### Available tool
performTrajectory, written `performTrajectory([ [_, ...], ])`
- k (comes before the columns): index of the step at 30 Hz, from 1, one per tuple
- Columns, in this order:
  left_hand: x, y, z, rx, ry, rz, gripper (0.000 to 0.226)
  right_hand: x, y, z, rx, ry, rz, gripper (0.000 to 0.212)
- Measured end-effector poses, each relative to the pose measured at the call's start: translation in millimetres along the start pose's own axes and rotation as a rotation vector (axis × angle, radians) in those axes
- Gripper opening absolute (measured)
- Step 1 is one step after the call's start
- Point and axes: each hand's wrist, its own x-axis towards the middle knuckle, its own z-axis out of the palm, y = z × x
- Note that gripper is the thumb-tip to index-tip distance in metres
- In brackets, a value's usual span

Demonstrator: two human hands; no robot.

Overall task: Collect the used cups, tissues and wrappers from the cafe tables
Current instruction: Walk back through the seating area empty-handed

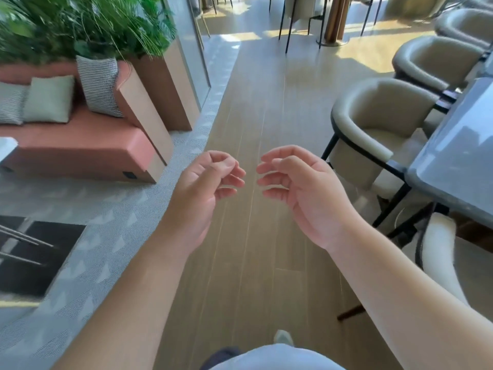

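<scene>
No cup, tissue or wrapper shows in the head view. My left hand (205, 188) and my right hand (301, 188) are held out side by side over the wooden floor aisle (256, 102), palms turned inward. The fingers of both hands are loosely curled and apart, and neither hand holds anything. The fingertips of the two hands sit a short gap apart without touching.
A glossy grey table (458, 156) runs along the right, with beige armchairs (373, 124) tucked beside it. A salmon bench (80, 145) with cushions, a planter of green plants (88, 25) and patterned grey carpet (106, 231) lie left. More chair legs stand far ahead.
</scene>
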Motion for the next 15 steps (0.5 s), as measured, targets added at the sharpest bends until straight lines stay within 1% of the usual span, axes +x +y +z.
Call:
performTrajectory([
  [3,46,0,5,-0.004,-0.019,0.006,0.015,38,-6,-7,-0.015,-0.004,0.004,0.015],
  [9,147,-13,0,-0.026,-0.060,-0.002,0.015,133,-8,-20,-0.041,0.040,-0.001,0.015],
  [15,280,-28,-22,-0.078,-0.114,-0.019,0.013,254,-10,-22,-0.076,0.129,-0.008,0.014],
])
